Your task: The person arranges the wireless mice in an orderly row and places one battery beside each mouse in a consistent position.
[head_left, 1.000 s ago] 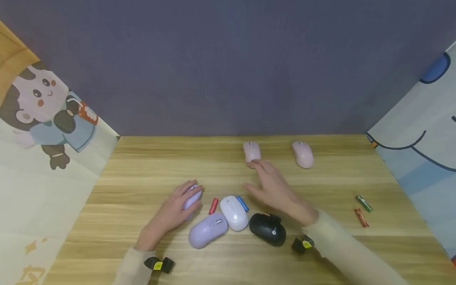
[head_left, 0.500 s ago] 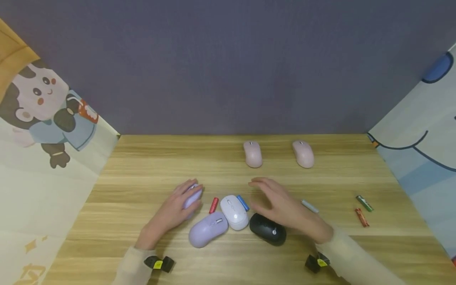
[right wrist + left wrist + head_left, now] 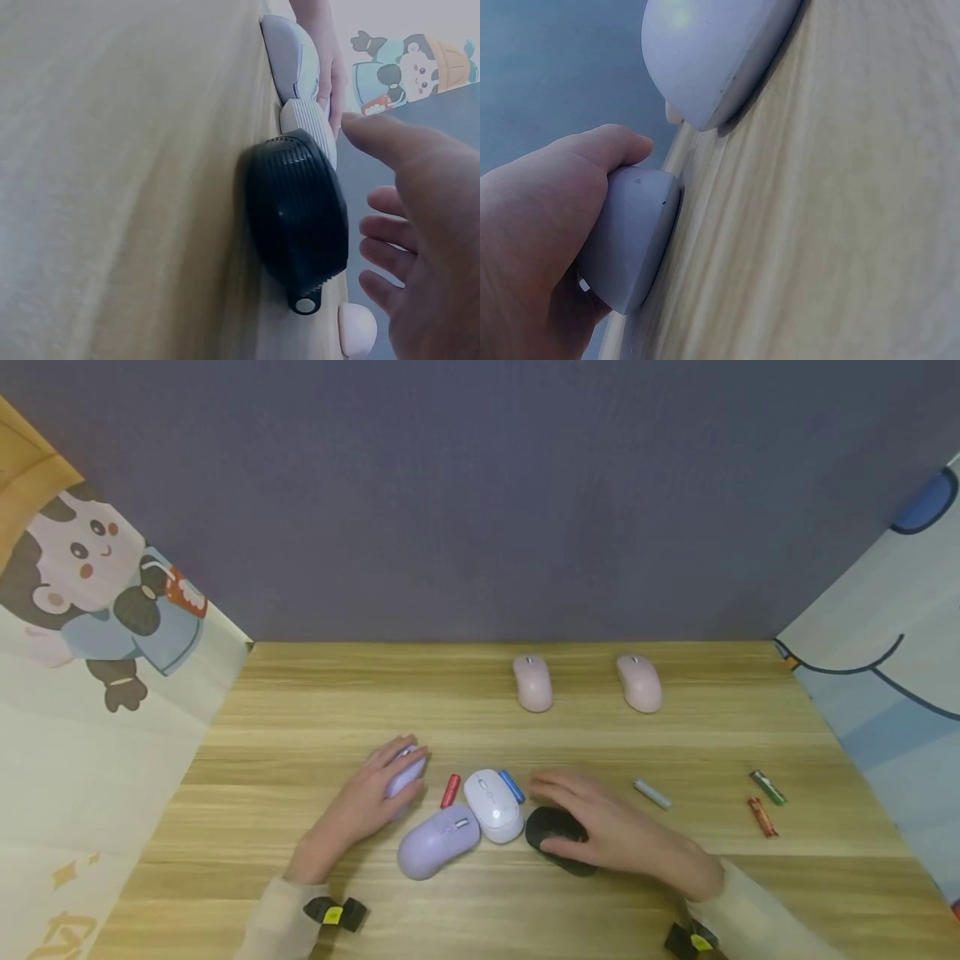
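My left hand (image 3: 360, 806) grips a small light purple mouse (image 3: 406, 772), with the thumb on the near side and fingers over the far side. In the left wrist view this mouse (image 3: 630, 232) rests on the wood under the hand. Over the black mouse (image 3: 553, 821) hovers my right hand (image 3: 615, 827), its fingers loosely bent and holding nothing. The right wrist view has the black mouse (image 3: 300, 202) beside the hand, with a gap between them. Next to it stand a white mouse (image 3: 492, 806) and a larger purple mouse (image 3: 438, 843).
A red battery (image 3: 450, 792) and a blue battery (image 3: 512, 786) flank the white mouse. Further right lie a grey battery (image 3: 652, 794), a green one (image 3: 767, 787) and an orange one (image 3: 762, 817). Two pink mice, left (image 3: 532, 683) and right (image 3: 639, 683), sit toward the back wall.
My right hand has drawn back from the left pink mouse to above the black mouse. The grey battery, hidden under the right arm earlier, now shows. My left hand stays put.
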The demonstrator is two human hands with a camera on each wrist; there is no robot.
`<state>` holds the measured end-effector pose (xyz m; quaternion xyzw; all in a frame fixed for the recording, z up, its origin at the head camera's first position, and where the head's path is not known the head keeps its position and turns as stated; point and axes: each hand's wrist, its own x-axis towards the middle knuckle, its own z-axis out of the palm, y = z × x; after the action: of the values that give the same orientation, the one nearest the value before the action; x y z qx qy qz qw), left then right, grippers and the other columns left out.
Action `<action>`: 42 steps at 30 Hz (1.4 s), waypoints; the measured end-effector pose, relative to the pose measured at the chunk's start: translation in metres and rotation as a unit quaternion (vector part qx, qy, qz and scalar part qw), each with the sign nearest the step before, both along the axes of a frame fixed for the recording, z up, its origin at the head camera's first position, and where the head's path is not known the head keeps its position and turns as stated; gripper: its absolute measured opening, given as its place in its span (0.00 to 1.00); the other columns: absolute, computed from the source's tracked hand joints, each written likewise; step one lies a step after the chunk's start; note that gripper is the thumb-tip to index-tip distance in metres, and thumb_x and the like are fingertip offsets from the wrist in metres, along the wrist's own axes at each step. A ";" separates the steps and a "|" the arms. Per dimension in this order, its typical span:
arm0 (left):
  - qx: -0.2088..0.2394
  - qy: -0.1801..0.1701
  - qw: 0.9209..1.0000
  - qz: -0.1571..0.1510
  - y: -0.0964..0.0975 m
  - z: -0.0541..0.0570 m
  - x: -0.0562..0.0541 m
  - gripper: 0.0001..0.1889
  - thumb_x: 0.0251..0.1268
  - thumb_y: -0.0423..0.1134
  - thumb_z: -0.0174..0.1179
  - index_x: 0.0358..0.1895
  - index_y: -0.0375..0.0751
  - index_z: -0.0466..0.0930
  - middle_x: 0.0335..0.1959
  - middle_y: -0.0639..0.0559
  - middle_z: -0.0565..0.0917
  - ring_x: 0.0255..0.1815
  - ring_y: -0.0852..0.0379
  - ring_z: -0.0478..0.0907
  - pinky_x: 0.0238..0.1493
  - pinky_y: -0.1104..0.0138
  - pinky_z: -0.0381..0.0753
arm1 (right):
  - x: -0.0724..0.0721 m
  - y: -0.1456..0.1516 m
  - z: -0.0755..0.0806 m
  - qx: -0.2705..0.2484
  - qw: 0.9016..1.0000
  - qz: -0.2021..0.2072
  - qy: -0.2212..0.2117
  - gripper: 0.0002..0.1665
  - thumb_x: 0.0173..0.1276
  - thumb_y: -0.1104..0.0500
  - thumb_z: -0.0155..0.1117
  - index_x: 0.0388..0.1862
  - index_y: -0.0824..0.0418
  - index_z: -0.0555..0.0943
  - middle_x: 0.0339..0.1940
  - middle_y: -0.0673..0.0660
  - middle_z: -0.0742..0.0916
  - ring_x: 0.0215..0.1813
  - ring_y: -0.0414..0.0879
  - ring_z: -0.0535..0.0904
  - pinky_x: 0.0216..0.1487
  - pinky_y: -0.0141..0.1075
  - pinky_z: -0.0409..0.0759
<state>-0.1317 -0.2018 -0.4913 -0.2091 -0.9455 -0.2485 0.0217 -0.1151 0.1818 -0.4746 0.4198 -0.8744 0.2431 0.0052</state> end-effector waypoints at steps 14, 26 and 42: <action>0.003 -0.008 1.000 0.001 0.001 0.001 0.000 0.29 0.73 0.50 0.63 0.74 0.48 0.73 0.78 0.42 0.67 0.79 0.38 0.62 0.75 0.37 0.65 | 0.011 0.005 -0.007 0.006 1.000 0.016 -0.008 0.37 0.70 0.41 0.70 0.73 0.54 0.75 0.76 0.55 0.75 0.76 0.53 0.71 0.71 0.56 0.76; 0.006 -0.009 1.000 0.001 0.001 0.001 -0.001 0.29 0.73 0.50 0.63 0.74 0.48 0.73 0.79 0.42 0.67 0.79 0.38 0.61 0.74 0.37 0.65 | 0.016 0.009 -0.015 -0.007 0.998 0.046 0.030 0.37 0.69 0.41 0.72 0.72 0.52 0.75 0.74 0.55 0.76 0.73 0.52 0.74 0.66 0.53 0.80; -0.010 0.008 1.000 -0.005 0.000 0.002 0.000 0.29 0.72 0.49 0.64 0.73 0.47 0.74 0.77 0.41 0.69 0.78 0.38 0.63 0.73 0.38 0.68 | 0.019 0.008 -0.014 -0.009 0.999 0.046 0.019 0.38 0.69 0.44 0.72 0.74 0.53 0.73 0.74 0.55 0.76 0.72 0.52 0.74 0.66 0.52 0.81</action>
<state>-0.1318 -0.2017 -0.4892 -0.2159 -0.9467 -0.2376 0.0261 -0.0961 0.1901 -0.4886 0.4640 -0.8517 0.2431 0.0142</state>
